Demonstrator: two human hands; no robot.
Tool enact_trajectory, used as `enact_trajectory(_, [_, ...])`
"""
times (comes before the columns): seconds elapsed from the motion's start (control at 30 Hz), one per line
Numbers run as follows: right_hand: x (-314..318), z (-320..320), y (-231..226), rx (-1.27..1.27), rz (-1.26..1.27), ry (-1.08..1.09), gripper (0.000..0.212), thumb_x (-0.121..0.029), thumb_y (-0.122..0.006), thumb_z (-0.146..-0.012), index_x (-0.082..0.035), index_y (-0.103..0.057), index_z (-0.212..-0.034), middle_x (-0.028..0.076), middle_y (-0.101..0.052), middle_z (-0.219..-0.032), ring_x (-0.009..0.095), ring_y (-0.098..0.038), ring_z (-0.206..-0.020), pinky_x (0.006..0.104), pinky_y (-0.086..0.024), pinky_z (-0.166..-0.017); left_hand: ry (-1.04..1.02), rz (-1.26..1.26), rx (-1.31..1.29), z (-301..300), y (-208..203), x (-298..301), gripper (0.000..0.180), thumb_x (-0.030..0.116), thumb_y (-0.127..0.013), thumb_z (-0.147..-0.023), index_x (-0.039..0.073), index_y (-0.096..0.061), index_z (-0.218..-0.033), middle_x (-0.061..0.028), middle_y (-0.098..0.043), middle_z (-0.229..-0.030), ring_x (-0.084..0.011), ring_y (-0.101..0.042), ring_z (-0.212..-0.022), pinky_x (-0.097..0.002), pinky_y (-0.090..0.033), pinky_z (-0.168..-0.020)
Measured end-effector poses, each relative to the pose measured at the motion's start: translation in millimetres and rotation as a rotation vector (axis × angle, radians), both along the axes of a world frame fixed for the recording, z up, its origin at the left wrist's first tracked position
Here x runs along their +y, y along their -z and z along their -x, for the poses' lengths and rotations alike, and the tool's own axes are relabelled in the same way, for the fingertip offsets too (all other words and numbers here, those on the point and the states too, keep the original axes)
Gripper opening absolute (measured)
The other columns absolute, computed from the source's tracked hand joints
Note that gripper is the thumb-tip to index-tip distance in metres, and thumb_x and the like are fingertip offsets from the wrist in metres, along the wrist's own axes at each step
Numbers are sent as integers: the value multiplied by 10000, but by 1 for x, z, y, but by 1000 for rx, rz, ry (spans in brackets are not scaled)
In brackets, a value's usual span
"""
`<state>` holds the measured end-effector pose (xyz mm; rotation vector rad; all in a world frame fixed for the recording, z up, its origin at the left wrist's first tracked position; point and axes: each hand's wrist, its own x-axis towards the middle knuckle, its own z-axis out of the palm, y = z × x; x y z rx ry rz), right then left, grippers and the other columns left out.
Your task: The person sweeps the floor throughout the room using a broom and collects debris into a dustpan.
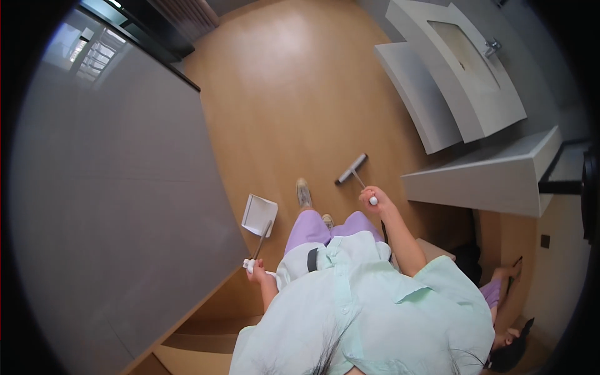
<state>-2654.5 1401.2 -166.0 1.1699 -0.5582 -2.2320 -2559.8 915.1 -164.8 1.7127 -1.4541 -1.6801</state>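
My right hand (372, 197) is closed around the white-topped handle of a long-handled broom (352, 169). Its narrow grey head with dark ends is on or close to the wooden floor, ahead and to the right of my feet; bristles cannot be made out. At the left, my left hand (255, 271) grips the upper end of a dustpan's thin grey handle. The white dustpan (257, 214) is low down near the grey wall panel, its pan apart from the broom head. Whether it touches the floor I cannot tell.
Glossy grey panelling (125, 169) borders the left side. To the right stand a white washbasin unit (494, 115) with a tap (492, 47) and a white counter (478, 178). Wooden flooring (281, 94) runs ahead. A person's arm (503, 284) shows at lower right, possibly a reflection.
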Motion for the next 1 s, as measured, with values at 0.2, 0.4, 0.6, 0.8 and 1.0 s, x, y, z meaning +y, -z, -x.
enact_trajectory(0.2, [66, 179, 9, 303, 71, 207, 106, -73, -420, -881, 25, -451, -908, 2, -416, -596, 69, -419, -461, 188, -408, -368, 81, -3, 23, 172, -7, 28, 394, -132, -589, -779, -8, -536, -1149, -123, -600, -977, -186, -619, -733, -246, -548, -633])
enact_trajectory(0.4, [96, 235, 0, 297, 64, 245, 232, -95, -408, -913, 53, -452, -1086, 5, -421, -623, 73, -430, -472, 198, -412, -389, 39, 22, -23, 237, 2, 36, 393, -136, -600, -757, -2, -550, -1123, -111, -608, -925, -182, -620, -694, -245, -550, -618])
enact_trajectory(0.6, [119, 321, -24, 119, -72, 259, 211, -107, -440, -909, 46, -490, -1046, -3, -439, -611, 62, -443, -465, 185, -395, -386, 52, 2, 7, 440, 2, 33, 338, -127, -613, -746, -5, -574, -1059, -101, -622, -893, -167, -625, -675, -225, -517, -558])
enact_trajectory(0.8, [126, 311, -11, -200, -347, 209, 116, -83, -477, -875, 21, -511, -913, -23, -421, -552, 50, -429, -425, 173, -411, -362, -2, -28, -143, 560, 9, 13, 309, -88, -648, -739, 21, -592, -1023, -76, -652, -856, -137, -638, -648, -193, -427, -511])
enact_trajectory(1.0, [150, 360, 9, -328, -255, 421, 86, -42, -458, -853, 35, -496, -864, -9, -418, -532, 68, -416, -398, 181, -422, -356, -44, -43, -132, 629, -29, 45, 308, -53, -654, -757, 57, -597, -1039, -62, -668, -857, -115, -640, -661, -194, -375, -515])
